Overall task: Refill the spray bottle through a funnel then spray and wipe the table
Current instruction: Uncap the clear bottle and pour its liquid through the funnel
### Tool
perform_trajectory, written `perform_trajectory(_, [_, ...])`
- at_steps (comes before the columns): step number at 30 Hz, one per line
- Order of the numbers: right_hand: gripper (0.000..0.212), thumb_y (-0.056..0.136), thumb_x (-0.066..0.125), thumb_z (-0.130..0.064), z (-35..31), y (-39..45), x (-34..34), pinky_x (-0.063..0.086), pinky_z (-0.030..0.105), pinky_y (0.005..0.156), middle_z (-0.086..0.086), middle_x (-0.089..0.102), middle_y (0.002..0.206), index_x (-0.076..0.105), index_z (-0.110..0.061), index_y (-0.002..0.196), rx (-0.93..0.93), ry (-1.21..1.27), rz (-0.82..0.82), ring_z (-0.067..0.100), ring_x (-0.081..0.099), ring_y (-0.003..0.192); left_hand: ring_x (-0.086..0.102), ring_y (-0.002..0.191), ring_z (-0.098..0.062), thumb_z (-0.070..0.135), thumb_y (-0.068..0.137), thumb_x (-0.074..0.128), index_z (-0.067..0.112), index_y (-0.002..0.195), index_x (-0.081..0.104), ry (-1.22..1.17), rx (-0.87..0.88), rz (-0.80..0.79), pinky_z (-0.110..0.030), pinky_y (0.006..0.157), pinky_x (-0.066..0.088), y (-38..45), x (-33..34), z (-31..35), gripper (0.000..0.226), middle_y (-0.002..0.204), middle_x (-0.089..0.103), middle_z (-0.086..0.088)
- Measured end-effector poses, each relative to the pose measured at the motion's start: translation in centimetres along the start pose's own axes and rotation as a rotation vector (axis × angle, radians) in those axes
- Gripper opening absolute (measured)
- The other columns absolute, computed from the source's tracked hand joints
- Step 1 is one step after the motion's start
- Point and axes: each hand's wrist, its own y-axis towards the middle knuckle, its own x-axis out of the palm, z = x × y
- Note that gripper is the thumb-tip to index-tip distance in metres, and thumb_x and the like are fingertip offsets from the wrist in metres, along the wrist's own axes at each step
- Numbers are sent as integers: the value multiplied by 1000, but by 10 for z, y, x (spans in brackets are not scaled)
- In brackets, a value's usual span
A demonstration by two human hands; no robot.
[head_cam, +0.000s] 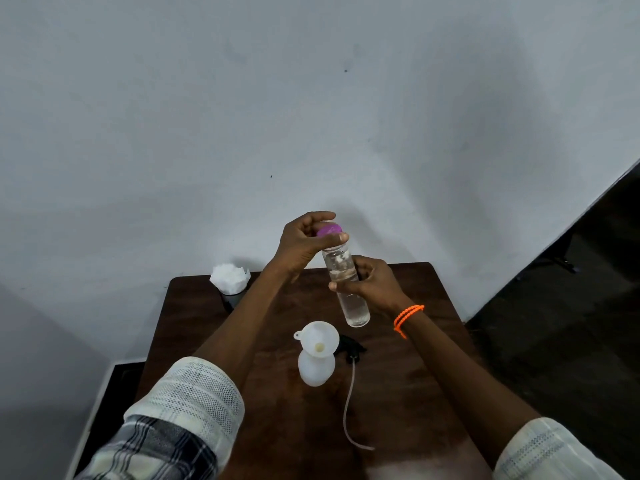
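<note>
Head cam only, so one angle to work with. The clear water bottle (346, 282) is held up in the air over the far part of the table (398, 393), long axis nearly upright but leaning a bit, top tipped away and to the left. The right hand (372, 284) is wrapped around its middle, and the left hand (304, 242) has fingers curled on the purple cap (329, 230), looks like it's being twisted off, though I can't tell if the cap is loose yet.

What matters for the pour: the white spray bottle (316, 370) stands below and nearer the body than the water bottle, with the funnel (318, 336) sitting in its neck. So the water bottle has to come down and toward the person, mouth tipped over the funnel. The right hand is the nearer one.

The black spray head (351, 348) with its tube (348, 410) lies just beside the spray bottle, on the right. A cup of tissues (230, 282) sits at the far left corner.
</note>
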Motion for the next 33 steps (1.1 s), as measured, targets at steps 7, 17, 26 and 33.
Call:
perform_trajectory(7, [35, 68, 93, -16, 0, 0, 0, 59, 53, 89, 6, 79, 94, 78, -15, 99, -11, 0, 6, 25, 76, 90, 69, 94, -13, 47, 68, 87, 20, 109, 75, 2, -41, -1, -31, 89, 56, 2, 6, 1, 51, 98, 73, 2])
perform_trajectory(17, [34, 67, 93, -14, 6, 2, -4, 60, 52, 89, 5, 80, 93, 78, -15, 98, 7, 11, 25, 25, 76, 90, 71, 103, -19, 18, 84, 81, 9, 115, 74, -20, -29, -18, -36, 95, 57, -1, 0, -1, 33, 112, 76, -10])
perform_trajectory(26, [39, 62, 96, -25, 22, -2, -14, 59, 53, 90, 2, 80, 94, 78, -19, 97, 18, -93, 24, 23, 76, 93, 65, 76, -26, 31, 87, 59, 6, 110, 70, -344, -402, 206, -37, 76, 58, -6, -21, -20, 36, 97, 70, -20])
perform_trajectory(33, [37, 62, 96, -23, 36, -14, -21, 60, 42, 86, -4, 79, 91, 78, -24, 95, -3, -216, 5, 16, 76, 92, 65, 77, -25, 33, 88, 61, 7, 100, 67, -400, -599, 246, -34, 69, 60, -28, -58, -61, 29, 84, 66, -14])
